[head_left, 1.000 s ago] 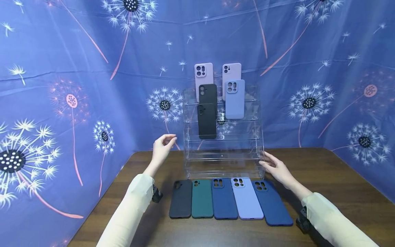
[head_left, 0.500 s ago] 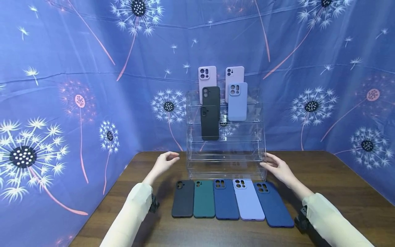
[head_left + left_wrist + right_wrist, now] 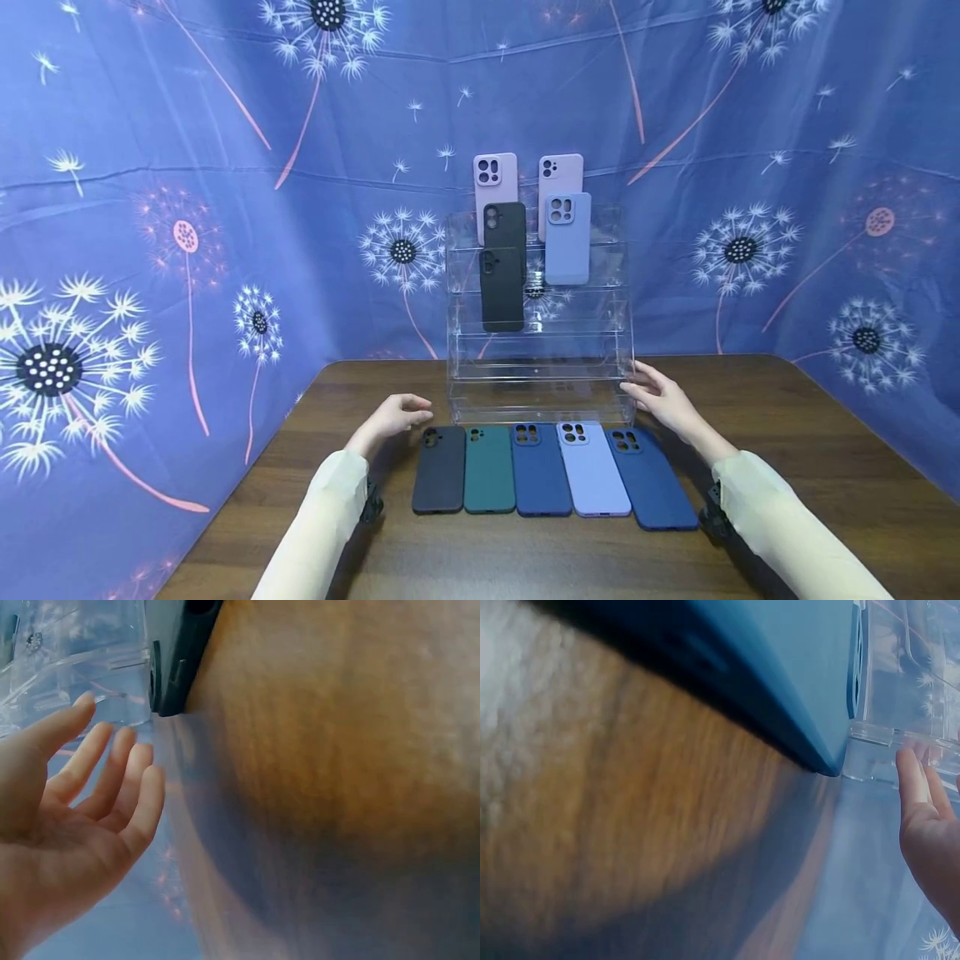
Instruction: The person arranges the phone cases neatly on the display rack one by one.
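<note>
A clear tiered display rack (image 3: pixel 558 380) stands on the wooden table, holding several phone cases in its upper tiers. My right hand (image 3: pixel 667 406) is at its lower right side, thumb toward the front, fingertips touching the clear edge; fairly straight fingers (image 3: pixel 913 780) show in the right wrist view. Left of the rack, my left hand (image 3: pixel 393 418) hovers low with loosely bent fingers and an empty palm (image 3: pixel 75 840). Nearest to it lies a black phone case (image 3: pixel 438 471). Beside that, in a row, are a green case (image 3: pixel 489 471), a blue case (image 3: pixel 542 471), a lavender case (image 3: pixel 594 471) and a dark blue case (image 3: pixel 654 483).
In the rack are two pale pink cases, a left one (image 3: pixel 504 179) and a right one (image 3: pixel 564 171), a light blue case (image 3: pixel 567 250) and two overlapping black cases, the front one (image 3: pixel 502 296) lower. A blue dandelion-print cloth (image 3: pixel 315 250) hangs behind the table (image 3: pixel 480 558).
My left hand has come down from beside the rack to just above the table near the black case. The right hand has stayed at the rack's right side. The head view has shifted slightly.
</note>
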Tool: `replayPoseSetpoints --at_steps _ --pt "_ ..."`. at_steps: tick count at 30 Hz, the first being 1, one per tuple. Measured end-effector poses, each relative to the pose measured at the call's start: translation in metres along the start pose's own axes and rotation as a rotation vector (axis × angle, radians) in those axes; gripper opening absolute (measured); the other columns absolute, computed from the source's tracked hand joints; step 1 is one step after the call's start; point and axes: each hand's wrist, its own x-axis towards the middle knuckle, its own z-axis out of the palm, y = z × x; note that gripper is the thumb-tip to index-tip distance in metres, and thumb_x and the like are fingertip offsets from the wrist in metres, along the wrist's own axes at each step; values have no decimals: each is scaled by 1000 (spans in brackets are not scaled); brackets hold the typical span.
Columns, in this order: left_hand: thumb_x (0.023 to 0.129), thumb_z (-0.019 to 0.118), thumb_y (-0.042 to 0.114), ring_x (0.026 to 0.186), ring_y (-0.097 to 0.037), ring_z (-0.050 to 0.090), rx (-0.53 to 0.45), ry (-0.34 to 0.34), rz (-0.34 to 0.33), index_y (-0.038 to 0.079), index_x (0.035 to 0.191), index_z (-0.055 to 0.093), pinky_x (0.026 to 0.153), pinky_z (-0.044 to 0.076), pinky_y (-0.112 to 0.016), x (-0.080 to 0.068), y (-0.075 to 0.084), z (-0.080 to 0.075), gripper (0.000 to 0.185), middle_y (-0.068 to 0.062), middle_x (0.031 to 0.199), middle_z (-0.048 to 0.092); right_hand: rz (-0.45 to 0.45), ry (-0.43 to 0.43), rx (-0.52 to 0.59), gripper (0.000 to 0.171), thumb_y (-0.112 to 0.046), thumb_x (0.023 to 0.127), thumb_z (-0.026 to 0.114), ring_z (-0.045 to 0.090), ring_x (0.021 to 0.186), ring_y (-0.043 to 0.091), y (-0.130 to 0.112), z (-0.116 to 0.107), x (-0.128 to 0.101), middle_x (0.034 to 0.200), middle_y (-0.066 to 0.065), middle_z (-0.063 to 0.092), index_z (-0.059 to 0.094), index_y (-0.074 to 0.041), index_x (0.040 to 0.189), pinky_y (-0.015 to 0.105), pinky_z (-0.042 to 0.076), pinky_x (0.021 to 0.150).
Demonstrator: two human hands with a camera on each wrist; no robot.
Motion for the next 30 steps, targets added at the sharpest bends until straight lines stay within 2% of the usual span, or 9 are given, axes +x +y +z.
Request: replayPoseSetpoints --at_steps 3,6,8,14,20,25,30 --pt "83 58 14 83 -22 61 36 -70 3 -2 113 55 69 51 -35 0 -4 0 33 -14 100 63 3 -1 4 66 -33 87 52 54 99 12 0 1 1 128 25 41 21 -7 139 36 50 81" --pt "80 62 12 85 -17 60 46 -104 -9 -2 111 56 70 50 -32 -1 -8 2 34 -14 102 63 2 4 8 66 -33 87 52 54 99 13 -1 2 1 127 26 41 21 -7 139 36 50 81" --pt "79 64 13 84 -15 60 47 -109 -13 -1 109 58 69 50 -31 -1 -10 3 34 -13 101 63 0 8 7 66 -33 87 52 54 100 16 -1 2 1 127 26 42 21 -7 139 36 50 80" --pt "75 68 16 75 -8 57 42 -109 -22 1 104 61 64 49 -25 -1 -15 4 34 -9 96 64 -6 5 15 65 -33 87 52 54 95 3 1 3 0 126 25 43 22 -8 139 34 50 81" --pt "71 72 18 71 -9 56 70 -94 -77 5 99 63 62 48 -24 0 -16 6 33 -3 89 63 22 -13 14 68 -34 88 51 49 108 30 0 2 -1 126 25 42 17 -7 140 37 49 83" --pt "69 73 20 68 -11 54 122 -101 -81 7 95 64 60 46 -24 0 -14 7 30 -1 82 63 31 -13 7 68 -35 87 50 48 109 33 1 2 0 126 25 42 17 -7 140 37 49 83" --pt "70 73 20 62 -10 52 142 -78 -57 7 91 66 56 44 -23 0 -14 6 26 2 75 63 31 -13 15 69 -37 87 50 47 110 34 1 2 -1 127 25 41 16 -8 140 37 49 84"
